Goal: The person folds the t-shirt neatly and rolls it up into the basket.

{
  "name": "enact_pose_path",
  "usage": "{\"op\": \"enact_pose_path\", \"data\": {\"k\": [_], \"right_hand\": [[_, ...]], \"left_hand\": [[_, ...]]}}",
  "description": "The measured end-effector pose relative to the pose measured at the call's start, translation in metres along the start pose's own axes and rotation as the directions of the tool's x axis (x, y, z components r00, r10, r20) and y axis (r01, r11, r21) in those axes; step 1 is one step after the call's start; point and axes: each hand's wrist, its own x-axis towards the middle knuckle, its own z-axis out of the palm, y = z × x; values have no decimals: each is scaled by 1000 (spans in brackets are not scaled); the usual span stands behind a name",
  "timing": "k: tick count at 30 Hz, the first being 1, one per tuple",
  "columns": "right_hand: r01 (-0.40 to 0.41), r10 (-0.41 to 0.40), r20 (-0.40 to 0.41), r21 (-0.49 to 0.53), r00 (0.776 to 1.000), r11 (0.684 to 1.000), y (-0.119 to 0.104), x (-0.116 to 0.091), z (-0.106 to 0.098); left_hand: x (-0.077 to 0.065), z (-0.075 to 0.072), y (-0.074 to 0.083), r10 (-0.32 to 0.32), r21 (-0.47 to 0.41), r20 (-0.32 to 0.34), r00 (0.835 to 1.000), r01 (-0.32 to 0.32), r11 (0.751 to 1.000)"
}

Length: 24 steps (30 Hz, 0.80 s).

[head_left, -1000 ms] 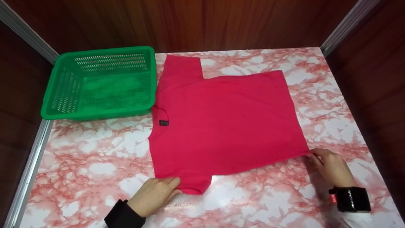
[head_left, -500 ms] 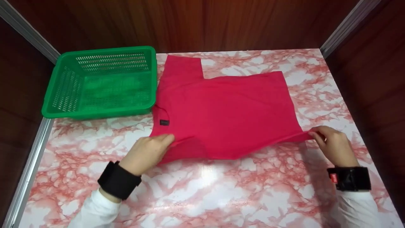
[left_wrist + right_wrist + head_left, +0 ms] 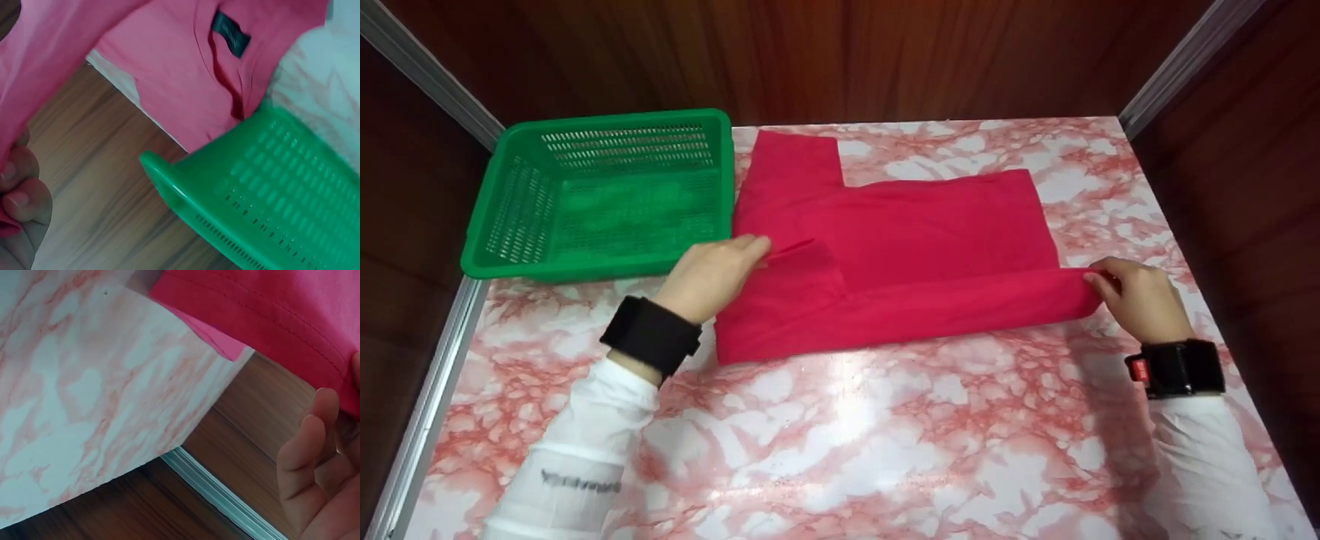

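A red short-sleeved T-shirt (image 3: pixel 937 232) lies on the table with its collar end to the left, its near side lifted and turned over toward the far side. My left hand (image 3: pixel 716 274) pinches the near sleeve, raised over the collar area. At the hem corner on the right, my right hand (image 3: pixel 1147 300) pinches the cloth between thumb and fingers. The left wrist view shows curled fingers (image 3: pixel 25 191) gripping the cloth, and the dark neck label (image 3: pixel 230 34) farther off. In the right wrist view the stitched hem (image 3: pixel 270 315) runs to the hand.
A green plastic basket (image 3: pixel 607 268) with slotted walls stands at the back left, its right side against the shirt's collar end. The marbled red-and-white table (image 3: pixel 885 450) is bounded by dark wood panels (image 3: pixel 885 60) at the back and both sides.
Both hands have moved away from the body toward the far side, carrying the sleeve and hem corner. The shirt's near side has folded over, and the neck label is now covered in the head view.
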Motion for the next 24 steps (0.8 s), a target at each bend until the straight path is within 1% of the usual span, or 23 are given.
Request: {"op": "enact_pose_path", "data": {"k": [4, 6, 8, 12, 15, 18, 20, 21, 22, 24], "right_hand": [[-28, 29, 59, -8, 998, 1000, 6, 8, 8], [-39, 40, 86, -9, 996, 999, 9, 10, 12], [-50, 50, 108, -6, 993, 999, 12, 12, 15], [-74, 73, 147, -1, 986, 997, 17, 13, 22], [-81, 80, 157, 2, 984, 997, 17, 14, 28], [-100, 98, 125, 3, 987, 995, 16, 15, 36], [-92, 91, 86, 6, 992, 996, 15, 16, 42], [-94, 93, 80, 5, 992, 996, 14, 17, 45], [-93, 92, 86, 6, 992, 996, 12, 18, 48], [-79, 77, 104, 8, 992, 997, 8, 22, 55]], "left_hand": [[12, 2, -9, -19, -47, 65, 998, 22, 999], [18, 3, -13, -22, -59, 82, 996, 27, 998], [23, 5, -16, -24, -60, 81, 996, 29, 998], [34, 13, -21, -28, -47, 56, 998, 31, 998], [39, 22, -24, -53, -14, 23, 998, 53, 998], [42, 35, -27, -94, 56, -55, 994, 97, 994], [43, 46, -25, -131, 82, -109, 985, 140, 987], [43, 52, -22, -146, 86, -126, 981, 157, 984], [43, 58, -19, -165, 80, -125, 978, 176, 981], [42, 70, -11, -197, 51, -79, 977, 201, 978]]}}
